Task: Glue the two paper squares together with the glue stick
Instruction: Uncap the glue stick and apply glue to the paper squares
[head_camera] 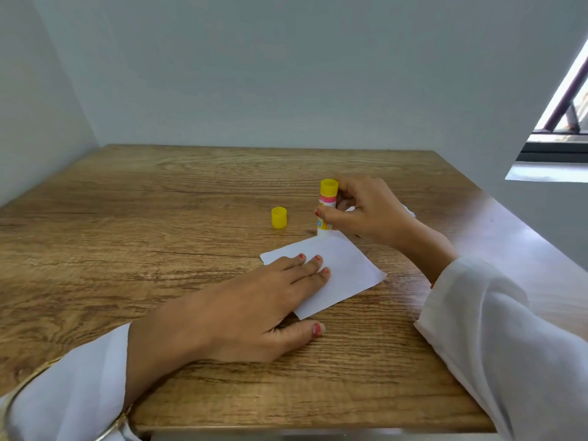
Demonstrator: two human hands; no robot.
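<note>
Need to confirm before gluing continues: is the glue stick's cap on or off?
Off. The yellow cap stands alone on the table, left of the glue stick, which the right hand holds tip-down on the paper square.

A wooden counter (pixel 191 198) with a strong oak-like grain fills the lower half of the view, its far edge meeting the wall at about 12 o'clock. A pale grey-blue back wall (pixel 286 68) rises plain behind it, and a second wall (pixel 35 116) of the same colour closes in at 9 o'clock, forming a corner at 10 o'clock. At 2 o'clock a window (pixel 569 100) with a dark frame lets in bright daylight; a dark railing shows beyond the glass. The light puts a pale sheen on the counter's right side.
</note>
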